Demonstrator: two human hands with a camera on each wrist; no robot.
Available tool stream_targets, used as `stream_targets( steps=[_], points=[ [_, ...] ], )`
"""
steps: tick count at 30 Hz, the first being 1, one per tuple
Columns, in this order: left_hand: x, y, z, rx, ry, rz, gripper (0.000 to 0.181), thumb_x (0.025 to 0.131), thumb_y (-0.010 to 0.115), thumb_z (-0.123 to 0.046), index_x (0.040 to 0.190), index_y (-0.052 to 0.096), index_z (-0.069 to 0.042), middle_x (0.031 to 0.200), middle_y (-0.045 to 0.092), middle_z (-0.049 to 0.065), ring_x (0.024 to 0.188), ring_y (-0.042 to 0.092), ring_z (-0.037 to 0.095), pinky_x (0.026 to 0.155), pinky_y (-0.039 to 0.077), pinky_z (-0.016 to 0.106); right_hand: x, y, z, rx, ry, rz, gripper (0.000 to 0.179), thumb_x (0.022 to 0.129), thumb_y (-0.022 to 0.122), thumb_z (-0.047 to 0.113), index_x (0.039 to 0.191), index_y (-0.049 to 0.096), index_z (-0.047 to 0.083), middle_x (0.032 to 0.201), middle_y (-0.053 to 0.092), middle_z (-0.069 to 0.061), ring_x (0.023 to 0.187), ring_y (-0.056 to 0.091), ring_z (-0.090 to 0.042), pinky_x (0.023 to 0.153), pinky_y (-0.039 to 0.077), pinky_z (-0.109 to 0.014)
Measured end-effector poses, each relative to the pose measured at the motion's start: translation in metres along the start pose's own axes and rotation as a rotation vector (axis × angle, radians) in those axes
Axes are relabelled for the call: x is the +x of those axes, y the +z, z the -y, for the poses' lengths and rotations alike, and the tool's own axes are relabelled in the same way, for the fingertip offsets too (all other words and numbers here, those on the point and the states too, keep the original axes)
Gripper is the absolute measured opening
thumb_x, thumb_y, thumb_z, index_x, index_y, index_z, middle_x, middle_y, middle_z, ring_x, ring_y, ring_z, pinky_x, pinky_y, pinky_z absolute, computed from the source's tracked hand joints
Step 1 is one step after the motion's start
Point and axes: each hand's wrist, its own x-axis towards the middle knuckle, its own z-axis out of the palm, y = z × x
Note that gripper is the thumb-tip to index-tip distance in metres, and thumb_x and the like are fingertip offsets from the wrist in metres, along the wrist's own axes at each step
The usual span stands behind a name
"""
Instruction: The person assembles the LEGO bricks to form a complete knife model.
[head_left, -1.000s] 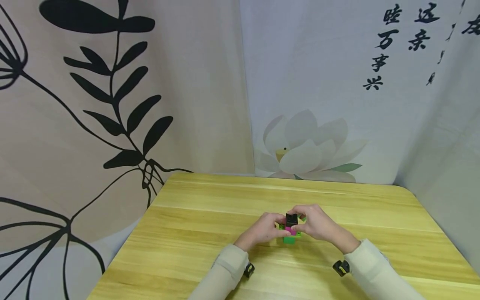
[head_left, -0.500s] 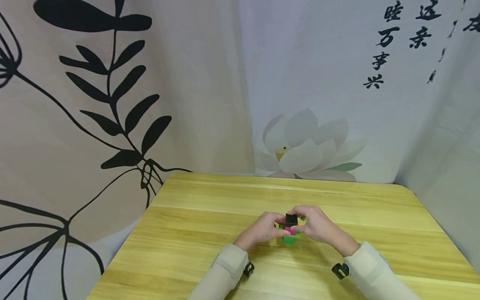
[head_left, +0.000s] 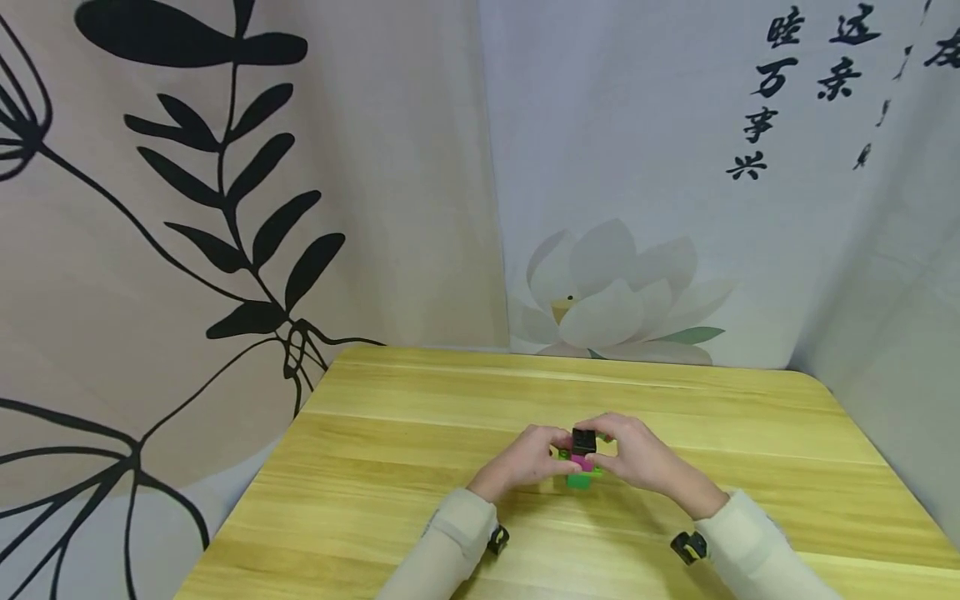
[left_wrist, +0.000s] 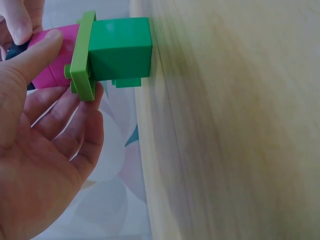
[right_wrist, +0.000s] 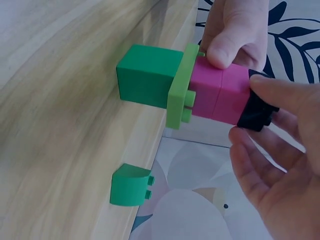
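A stack of toy building bricks stands between both hands. From the bottom it has a green brick (left_wrist: 120, 47), a lime plate (right_wrist: 181, 90) with studs, magenta bricks (right_wrist: 217, 95) and a black brick (head_left: 583, 441) on top. My left hand (head_left: 528, 456) grips the magenta part, its thumb (left_wrist: 52, 42) flat along one side and its fingers curled on the other. With thumb and fingertips at opposite sides of the black brick, my right hand (head_left: 636, 454) pinches it from the right. The far side of the stack is hidden in the head view.
A loose green brick (right_wrist: 131, 185) with a slanted face lies on the wooden table (head_left: 420, 400) beyond the stack, mostly hidden by the right hand in the head view. Printed curtains (head_left: 405, 167) hang behind the table and along its right side.
The right hand and wrist have shifted slightly to the right and nearer the person. The left hand and the stack stay in place.
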Motion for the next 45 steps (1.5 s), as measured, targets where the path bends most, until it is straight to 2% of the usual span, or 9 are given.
stream_targets(
  steps=[6, 12, 20, 32, 45],
  points=[
    [-0.001, 0.0, 0.001, 0.001, -0.028, 0.002, 0.022, 0.084, 0.072, -0.032, 0.102, 0.069, -0.02, 0.098, 0.067, -0.012, 0.092, 0.058, 0.0, 0.083, 0.047, 0.025, -0.008, -0.006, -0.008, -0.041, 0.021, -0.01, 0.039, 0.081, 0.076, 0.016, 0.117, 0.064, 0.01, 0.106, 0.066, 0.0, 0.089, 0.06, -0.013, 0.072, 0.052, -0.033],
    [0.0, 0.001, 0.001, -0.002, -0.039, -0.002, 0.024, 0.084, 0.072, -0.033, 0.103, 0.068, -0.02, 0.098, 0.067, -0.012, 0.093, 0.057, 0.0, 0.084, 0.046, 0.026, -0.017, -0.014, -0.018, -0.041, 0.051, -0.036, 0.034, 0.083, 0.073, 0.013, 0.116, 0.064, 0.007, 0.111, 0.065, -0.007, 0.093, 0.062, -0.018, 0.073, 0.052, -0.035],
    [0.0, 0.0, 0.0, 0.003, -0.057, -0.003, 0.024, 0.083, 0.073, -0.034, 0.102, 0.069, -0.02, 0.097, 0.067, -0.013, 0.092, 0.057, 0.0, 0.084, 0.046, 0.025, -0.02, -0.016, -0.04, -0.076, 0.132, -0.057, 0.032, 0.084, 0.072, 0.011, 0.115, 0.064, 0.006, 0.108, 0.065, -0.008, 0.091, 0.061, -0.024, 0.072, 0.052, -0.034],
    [-0.001, -0.001, -0.003, 0.011, -0.054, 0.004, 0.021, 0.084, 0.073, -0.032, 0.1, 0.069, -0.019, 0.096, 0.067, -0.012, 0.089, 0.056, 0.0, 0.08, 0.046, 0.023, -0.011, -0.001, -0.068, -0.03, 0.215, 0.009, 0.038, 0.084, 0.073, 0.012, 0.118, 0.062, 0.003, 0.112, 0.062, -0.013, 0.094, 0.059, -0.027, 0.074, 0.051, -0.04],
    [0.001, 0.001, 0.0, 0.012, -0.062, 0.005, 0.021, 0.084, 0.072, -0.034, 0.1, 0.069, -0.02, 0.096, 0.066, -0.014, 0.09, 0.056, -0.001, 0.084, 0.046, 0.025, 0.003, 0.016, -0.08, -0.018, 0.245, 0.043, 0.042, 0.083, 0.074, 0.015, 0.121, 0.061, 0.003, 0.117, 0.059, -0.014, 0.096, 0.059, -0.029, 0.078, 0.051, -0.042]
  ],
)
